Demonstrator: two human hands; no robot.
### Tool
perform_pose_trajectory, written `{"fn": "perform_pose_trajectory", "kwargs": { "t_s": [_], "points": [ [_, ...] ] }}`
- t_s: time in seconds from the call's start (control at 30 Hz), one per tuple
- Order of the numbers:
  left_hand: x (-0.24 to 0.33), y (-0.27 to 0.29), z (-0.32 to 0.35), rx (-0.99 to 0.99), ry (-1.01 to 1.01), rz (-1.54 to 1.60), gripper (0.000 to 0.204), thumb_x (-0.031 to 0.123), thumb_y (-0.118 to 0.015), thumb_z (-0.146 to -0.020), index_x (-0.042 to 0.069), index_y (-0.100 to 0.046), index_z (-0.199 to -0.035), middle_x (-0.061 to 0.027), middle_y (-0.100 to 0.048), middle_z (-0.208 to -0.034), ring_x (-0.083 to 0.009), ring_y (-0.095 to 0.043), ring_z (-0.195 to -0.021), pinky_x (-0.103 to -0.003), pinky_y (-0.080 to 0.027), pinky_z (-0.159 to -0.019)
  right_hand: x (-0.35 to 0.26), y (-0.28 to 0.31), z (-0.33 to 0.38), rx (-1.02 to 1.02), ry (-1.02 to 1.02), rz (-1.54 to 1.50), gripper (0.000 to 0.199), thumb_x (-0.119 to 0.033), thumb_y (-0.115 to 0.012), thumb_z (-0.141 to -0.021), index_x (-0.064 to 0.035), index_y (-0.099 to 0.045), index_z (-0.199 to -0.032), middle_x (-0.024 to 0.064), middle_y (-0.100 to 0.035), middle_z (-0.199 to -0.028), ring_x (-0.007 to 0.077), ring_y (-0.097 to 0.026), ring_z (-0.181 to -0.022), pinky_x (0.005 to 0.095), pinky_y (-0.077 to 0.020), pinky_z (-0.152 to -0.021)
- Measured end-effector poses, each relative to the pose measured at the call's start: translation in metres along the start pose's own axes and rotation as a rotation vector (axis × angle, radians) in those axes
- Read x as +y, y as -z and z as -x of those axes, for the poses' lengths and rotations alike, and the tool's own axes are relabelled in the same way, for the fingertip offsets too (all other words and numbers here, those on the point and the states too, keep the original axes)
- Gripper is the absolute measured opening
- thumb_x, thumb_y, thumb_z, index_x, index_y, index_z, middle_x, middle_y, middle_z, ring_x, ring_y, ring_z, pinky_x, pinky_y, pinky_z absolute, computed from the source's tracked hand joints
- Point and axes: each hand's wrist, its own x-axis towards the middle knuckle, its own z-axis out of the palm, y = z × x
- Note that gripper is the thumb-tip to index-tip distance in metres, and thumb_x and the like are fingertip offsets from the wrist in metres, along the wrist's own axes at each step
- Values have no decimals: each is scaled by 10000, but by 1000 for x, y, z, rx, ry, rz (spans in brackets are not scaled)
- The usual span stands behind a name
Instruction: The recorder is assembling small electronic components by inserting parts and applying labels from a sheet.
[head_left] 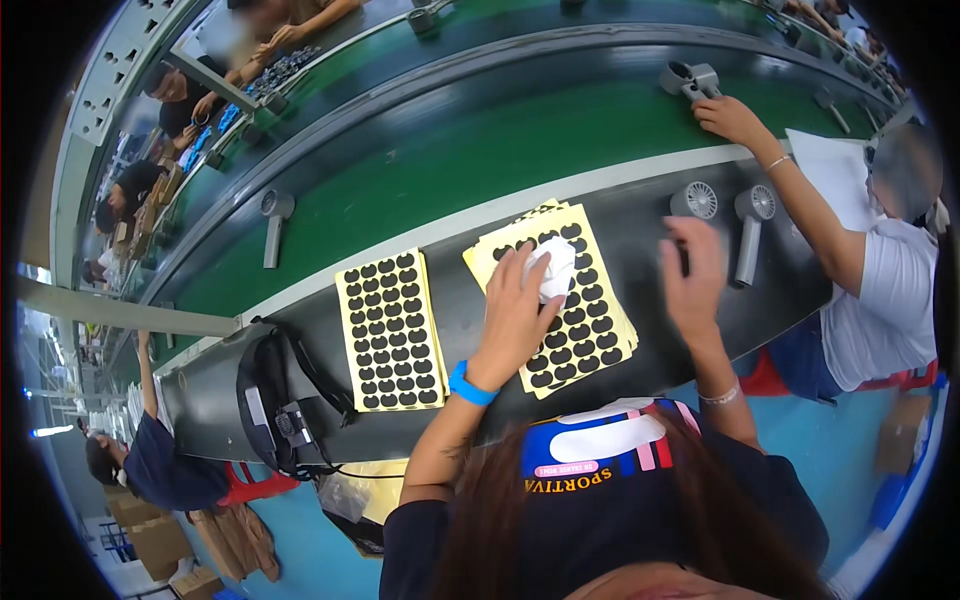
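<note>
My left hand (514,318), with a blue band at the wrist, is over a stack of yellow sheets (598,350) bearing rows of black die-cut stickers. A crumpled white tissue (554,268) sits between its thumb and fingers, pinched loosely against the top sheet. To the right of the stack, my right hand (694,275) is raised above the black table, its fingers apart and slightly blurred, with nothing visible in them. Just beyond it lies a grey handheld fan (698,199), partly hidden by the fingertips. Another grey handheld fan (750,232) lies farther right.
A second stack of sticker sheets (392,330) and a black bag (268,395) lie left. Past the table runs a green conveyor (420,190) carrying a grey fan (275,225). At right, a co-worker's hand (728,118) holds grey fan parts (690,78) over it.
</note>
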Motion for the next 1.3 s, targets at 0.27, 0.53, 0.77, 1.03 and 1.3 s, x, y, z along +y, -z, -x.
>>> {"fn": "perform_pose_trajectory", "kwargs": {
  "t_s": [0.27, 0.53, 0.77, 1.03, 1.3],
  "points": [
    [17, -17, -2, -19, 3, 56, 523, 187, -730, -752, 21, -545, -1212, -125, -481, -1090, -311, -425, -1012, -409, -327, -850, 15, -91, -12, -346, -149, -217, 136, -30, -665, -795, -7, -631, -925, 85, -561, -797, 179, -583, -664, 279, -478, -613],
    [21, -26, -2, -5, 51, 0, 513, 264, -749, -742, 56, -558, -1170, -191, -419, -1237, -369, -372, -1151, -468, -255, -961, 21, -94, -12, -397, -318, -246, 117, -27, -682, -767, -16, -620, -866, 75, -554, -787, 167, -573, -656, 284, -479, -631],
    [19, -33, 0, -57, 62, -66, 509, 332, -705, -790, 46, -546, -1180, -250, -316, -1402, -415, -254, -1319, -524, -183, -995, 20, -98, -16, -460, -313, -268, 127, -63, -680, -777, 1, -597, -849, 82, -549, -784, 184, -570, -659, 310, -469, -637],
    [24, -34, 1, -54, 49, -131, 493, 328, -692, -804, 48, -541, -1181, -259, -319, -1402, -405, -273, -1313, -545, -173, -987, 19, -96, -7, -434, -175, -249, 37, -18, -590, -814, -22, -563, -838, 111, -539, -848, 286, -572, -759, 378, -455, -690],
    [27, -28, -3, -131, 91, -167, 501, 377, -669, -816, 73, -538, -1192, -246, -326, -1404, -405, -271, -1328, -652, -111, -995, 5, -20, -2, -473, -266, -579, 48, -37, -602, -853, -30, -556, -865, 48, -491, -859, 123, -516, -744, 255, -430, -659]
  ]
}}
